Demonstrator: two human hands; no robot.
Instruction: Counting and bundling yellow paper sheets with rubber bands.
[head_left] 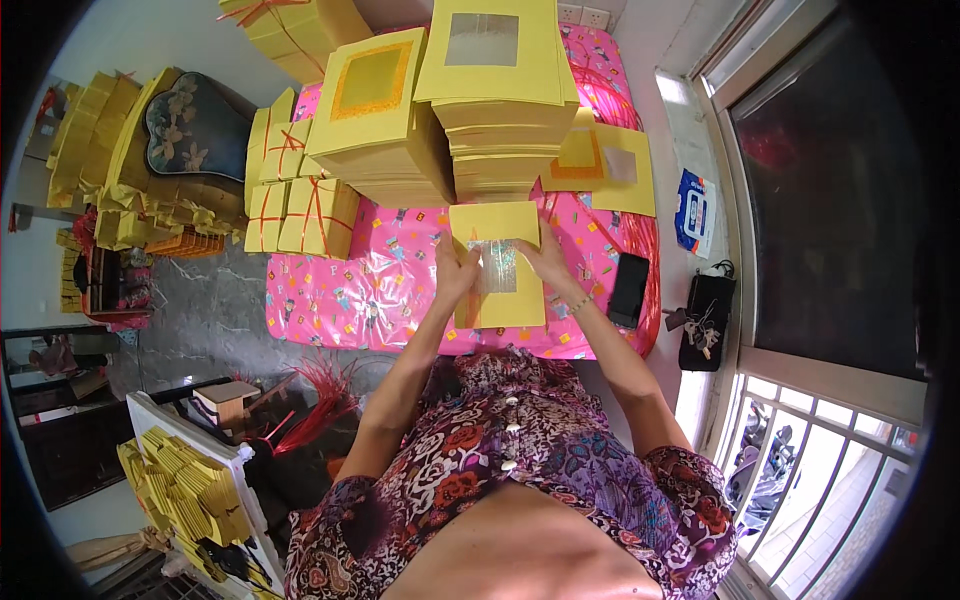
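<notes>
The left hand (457, 268) and right hand (545, 258), thumbs on top, grip opposite edges of yellow paper (498, 272) with a silver square, at the pink-covered tabletop's (370, 290) near side, before tall paper stacks (500, 120).

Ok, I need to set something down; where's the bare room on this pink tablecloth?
Widest: the pink tablecloth between the tied bundles, the left hand and the front edge. A smaller patch lies between the right hand and the black phone. Crowded: the back, with tall yellow stacks, and the right edge, with red strips.
</notes>
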